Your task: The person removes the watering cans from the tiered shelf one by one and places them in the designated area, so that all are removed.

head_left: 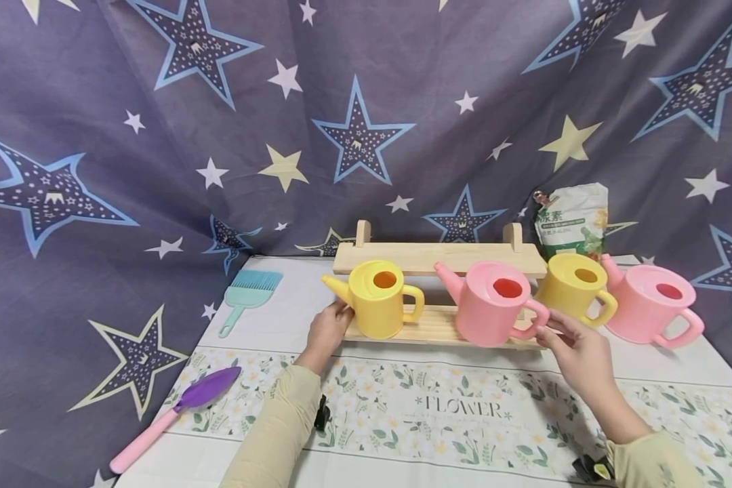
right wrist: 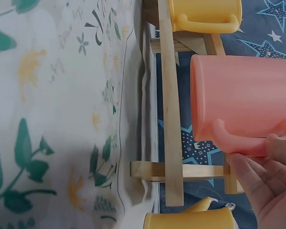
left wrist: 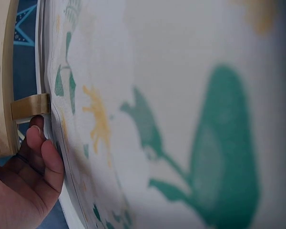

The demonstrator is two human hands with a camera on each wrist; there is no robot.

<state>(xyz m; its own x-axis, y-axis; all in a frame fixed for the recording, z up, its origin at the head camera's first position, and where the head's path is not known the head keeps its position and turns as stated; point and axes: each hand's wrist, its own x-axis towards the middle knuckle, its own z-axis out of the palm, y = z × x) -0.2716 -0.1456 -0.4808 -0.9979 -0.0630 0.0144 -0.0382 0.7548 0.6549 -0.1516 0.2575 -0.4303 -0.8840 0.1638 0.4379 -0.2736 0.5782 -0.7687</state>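
Note:
A two-tier wooden plant shelf (head_left: 439, 257) stands at the back of the table. On its lower tier, at the left, is a yellow watering can (head_left: 375, 312), spout pointing left. My left hand (head_left: 329, 332) grips the left end of that tier, fingers (left wrist: 51, 162) curled by the wooden foot (left wrist: 31, 106); the spout partly covers it. My right hand (head_left: 579, 352) pinches the handle of a pink watering can (head_left: 488, 308) at the tier's right part. In the right wrist view, a narrow gap shows between this can's base and the front slat (right wrist: 171, 119).
Right of the shelf stand another yellow watering can (head_left: 570, 288) and another pink one (head_left: 646, 305), with a clipped white-green bag (head_left: 572, 224) behind. At left lie a teal brush (head_left: 247, 297) and a purple trowel (head_left: 210, 388) with a pink handle. Starry cloth (head_left: 354, 61) hangs behind.

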